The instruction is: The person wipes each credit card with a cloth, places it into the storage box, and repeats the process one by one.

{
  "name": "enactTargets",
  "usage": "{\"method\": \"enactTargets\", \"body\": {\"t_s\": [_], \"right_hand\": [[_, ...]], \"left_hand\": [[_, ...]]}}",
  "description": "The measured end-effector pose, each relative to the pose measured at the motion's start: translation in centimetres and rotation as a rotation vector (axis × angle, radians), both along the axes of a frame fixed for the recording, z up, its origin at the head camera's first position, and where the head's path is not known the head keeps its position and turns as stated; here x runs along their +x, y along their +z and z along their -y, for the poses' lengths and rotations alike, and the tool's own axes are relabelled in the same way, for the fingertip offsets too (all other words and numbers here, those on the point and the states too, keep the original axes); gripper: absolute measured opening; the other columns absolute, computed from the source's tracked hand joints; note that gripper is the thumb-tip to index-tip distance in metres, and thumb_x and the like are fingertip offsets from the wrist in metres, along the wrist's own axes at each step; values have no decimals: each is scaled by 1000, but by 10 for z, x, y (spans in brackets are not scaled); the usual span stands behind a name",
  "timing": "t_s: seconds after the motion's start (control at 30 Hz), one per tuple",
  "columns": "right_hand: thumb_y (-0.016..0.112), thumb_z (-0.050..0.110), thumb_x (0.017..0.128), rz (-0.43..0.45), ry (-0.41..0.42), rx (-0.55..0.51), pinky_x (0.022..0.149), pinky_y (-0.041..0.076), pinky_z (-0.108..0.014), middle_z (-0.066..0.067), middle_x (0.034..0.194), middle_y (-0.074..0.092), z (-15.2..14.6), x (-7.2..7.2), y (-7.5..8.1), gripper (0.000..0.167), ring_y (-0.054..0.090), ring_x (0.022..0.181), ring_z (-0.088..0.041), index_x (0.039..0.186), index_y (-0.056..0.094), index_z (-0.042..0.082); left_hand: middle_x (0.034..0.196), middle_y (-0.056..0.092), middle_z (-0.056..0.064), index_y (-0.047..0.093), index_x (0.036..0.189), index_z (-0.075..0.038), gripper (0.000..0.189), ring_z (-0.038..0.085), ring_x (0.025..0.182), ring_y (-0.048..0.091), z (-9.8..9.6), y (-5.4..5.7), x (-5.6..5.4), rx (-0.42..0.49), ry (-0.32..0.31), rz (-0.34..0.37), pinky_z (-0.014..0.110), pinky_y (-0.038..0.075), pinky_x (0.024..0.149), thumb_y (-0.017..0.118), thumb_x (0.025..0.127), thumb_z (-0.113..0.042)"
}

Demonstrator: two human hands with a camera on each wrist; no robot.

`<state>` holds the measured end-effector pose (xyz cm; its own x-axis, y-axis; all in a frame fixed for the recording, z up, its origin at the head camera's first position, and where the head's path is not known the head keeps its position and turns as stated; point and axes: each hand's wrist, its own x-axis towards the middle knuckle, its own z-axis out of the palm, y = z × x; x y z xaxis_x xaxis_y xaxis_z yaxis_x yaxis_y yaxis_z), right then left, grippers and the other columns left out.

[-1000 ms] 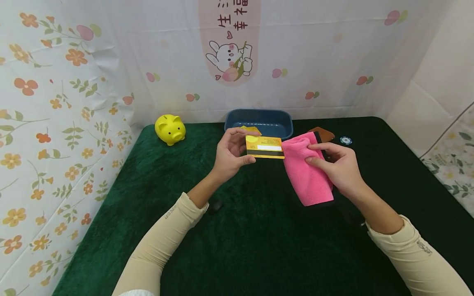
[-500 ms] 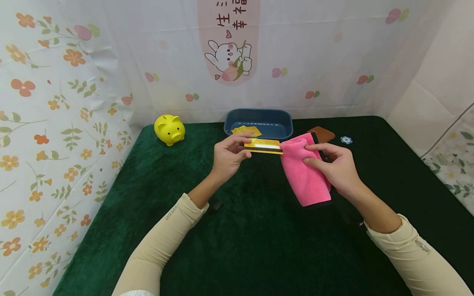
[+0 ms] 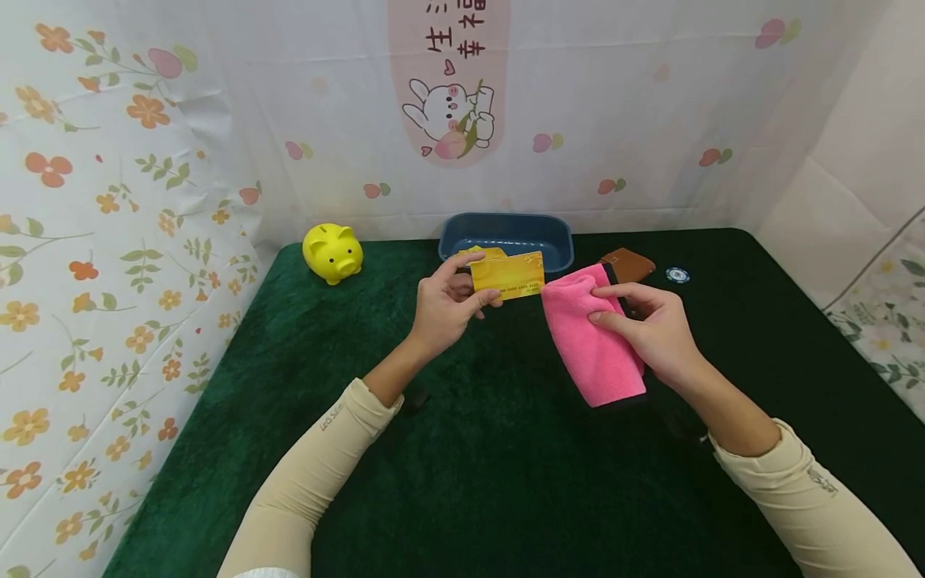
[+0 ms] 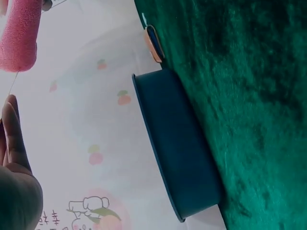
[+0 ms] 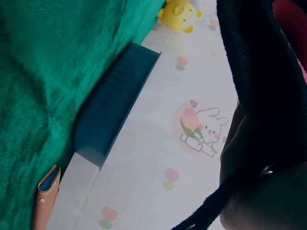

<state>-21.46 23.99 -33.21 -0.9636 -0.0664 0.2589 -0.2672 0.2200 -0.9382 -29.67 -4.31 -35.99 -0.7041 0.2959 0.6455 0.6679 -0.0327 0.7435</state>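
Observation:
Held up over the middle of the table, a yellow bank card (image 3: 509,275) has its numbered face toward me in the head view. My left hand (image 3: 446,303) pinches the card's left end between thumb and fingers. My right hand (image 3: 654,329) grips a folded pink cloth (image 3: 592,345) with a dark edge, thumb in front, the rest hanging down. The cloth's upper left corner is right at the card's right end. In the left wrist view the card shows only as a thin edge between the fingers (image 4: 14,134) and the pink cloth (image 4: 20,38).
Behind the hands stands a blue tray (image 3: 556,233) with more yellow cards (image 3: 486,252) in it. To its right lie a brown leather wallet (image 3: 630,265) and a blue-and-white poker chip (image 3: 677,275). A yellow piggy bank (image 3: 332,253) sits at the back left of the green-covered table (image 3: 462,482).
My left hand has turned the card over, from its striped back through nearly edge-on to its numbered face. The right hand with the cloth has shifted slightly left.

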Motion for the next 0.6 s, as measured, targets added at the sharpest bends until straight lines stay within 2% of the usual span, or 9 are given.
{"method": "enactTargets", "body": {"t_s": [0.07,0.17,0.3,0.37,0.47,0.6], "right_hand": [[69,6,93,-2,0,4,65,60,-29,2,106,64,0,0,0,27,67,80,-15,117,73,18],[68,5,93,-3,2,10,65,60,-29,2,106,64,1,0,0,27,67,80,-15,117,73,16],[69,7,93,-9,-22,25,64,60,-28,2,105,64,1,0,2,27,66,79,-15,118,72,15],[69,8,92,-11,-38,32,64,60,-28,3,104,64,0,0,3,27,66,78,-14,118,72,15],[70,7,92,-14,-47,30,63,60,-27,3,103,64,-1,0,4,27,65,78,-14,118,73,14],[69,6,92,-25,-51,22,63,59,-27,3,104,64,-3,-1,5,28,65,79,-14,119,73,13]], "left_hand": [[90,73,22,55,131,4,48,30,68,72,2,1,0,-11,-12,18,31,56,49,73,87,2],[95,72,23,54,133,5,51,26,69,73,4,3,-1,-10,-49,82,31,55,48,72,86,4],[109,68,26,46,142,5,65,23,82,73,6,7,-1,-10,-142,219,28,59,58,73,84,10],[114,65,27,41,146,5,71,23,90,72,7,10,-1,-25,-186,267,28,59,65,72,83,11],[118,63,26,38,148,5,73,27,97,71,9,12,-1,-44,-235,297,29,60,70,71,84,12],[118,64,26,42,145,6,68,29,98,71,12,12,-3,-62,-249,294,32,60,74,71,84,12]]}}
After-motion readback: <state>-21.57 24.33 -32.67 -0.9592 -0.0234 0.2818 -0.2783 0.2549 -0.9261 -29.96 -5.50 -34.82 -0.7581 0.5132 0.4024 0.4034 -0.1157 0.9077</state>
